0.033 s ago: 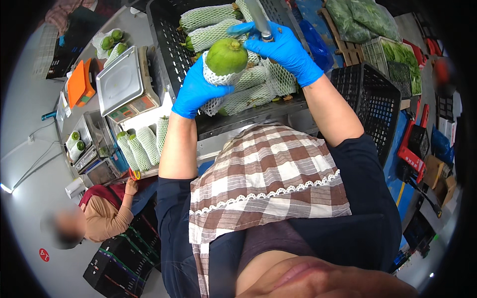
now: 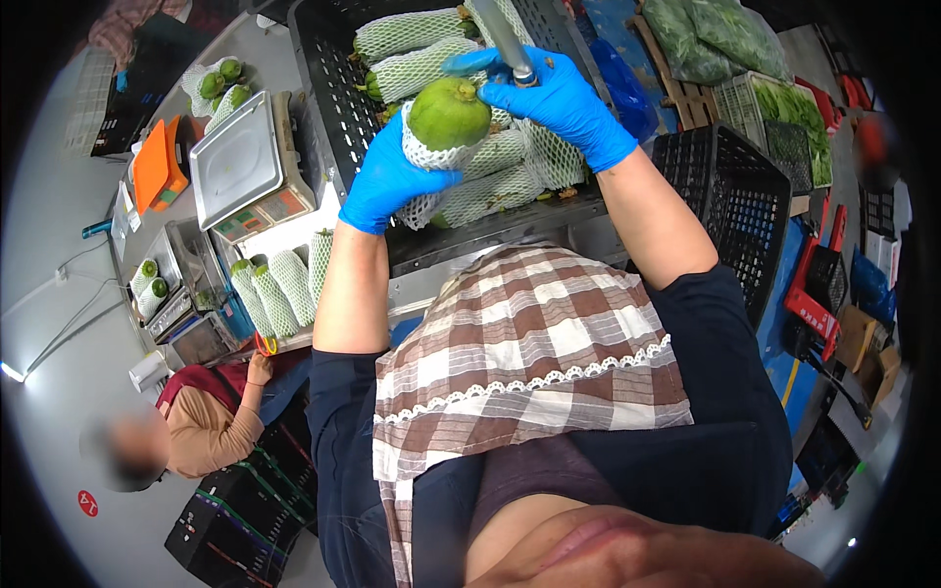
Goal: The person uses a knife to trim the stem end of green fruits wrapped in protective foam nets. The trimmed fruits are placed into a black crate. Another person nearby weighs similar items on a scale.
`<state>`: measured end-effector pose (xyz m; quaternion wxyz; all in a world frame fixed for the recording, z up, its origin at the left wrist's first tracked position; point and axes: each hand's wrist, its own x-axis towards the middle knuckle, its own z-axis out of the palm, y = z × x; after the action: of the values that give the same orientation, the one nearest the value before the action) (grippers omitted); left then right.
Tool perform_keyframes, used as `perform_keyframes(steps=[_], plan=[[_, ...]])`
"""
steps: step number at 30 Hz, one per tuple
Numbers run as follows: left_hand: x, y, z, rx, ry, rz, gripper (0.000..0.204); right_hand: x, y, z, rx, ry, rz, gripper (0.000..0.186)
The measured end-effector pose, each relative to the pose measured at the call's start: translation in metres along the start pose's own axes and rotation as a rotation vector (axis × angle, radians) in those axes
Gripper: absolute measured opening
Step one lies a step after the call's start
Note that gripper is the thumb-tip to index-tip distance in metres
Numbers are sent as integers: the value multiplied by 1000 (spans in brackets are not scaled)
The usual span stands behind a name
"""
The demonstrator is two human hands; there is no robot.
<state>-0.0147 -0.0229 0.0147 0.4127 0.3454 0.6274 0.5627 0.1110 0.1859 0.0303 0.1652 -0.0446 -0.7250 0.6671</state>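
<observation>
My left hand (image 2: 384, 181), in a blue glove, is wrapped round a round-ended green gourd (image 2: 446, 116) partly covered by a white foam net sleeve (image 2: 420, 157). The gourd's bare stem end faces up. My right hand (image 2: 564, 106), also gloved in blue, is closed on a long grey metal tool (image 2: 507, 37) close beside the gourd's stem end. Its exact kind is unclear. Both hands are over a black plastic crate (image 2: 328, 93) holding several long gourds in foam nets (image 2: 417, 73).
To the left are a weighing scale (image 2: 235, 162), an orange tray (image 2: 157, 167) and several netted gourds (image 2: 279, 289). At the right stand a black crate (image 2: 725, 201) and a crate of green vegetables (image 2: 792, 118). A co-worker (image 2: 211, 416) sits at the lower left.
My right hand has shifted very slightly to the left with the metal tool. My left hand and the gourd are almost unmoved.
</observation>
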Motion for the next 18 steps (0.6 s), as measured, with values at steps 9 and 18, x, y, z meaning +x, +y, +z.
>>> perform_keyframes(steps=[9,18], plan=[[1,-4,4,48,-1,-3,89,-3,0,8,57,88,106,18],[10,13,22,670,445,236,53,3,15,10,86,120,289,21]])
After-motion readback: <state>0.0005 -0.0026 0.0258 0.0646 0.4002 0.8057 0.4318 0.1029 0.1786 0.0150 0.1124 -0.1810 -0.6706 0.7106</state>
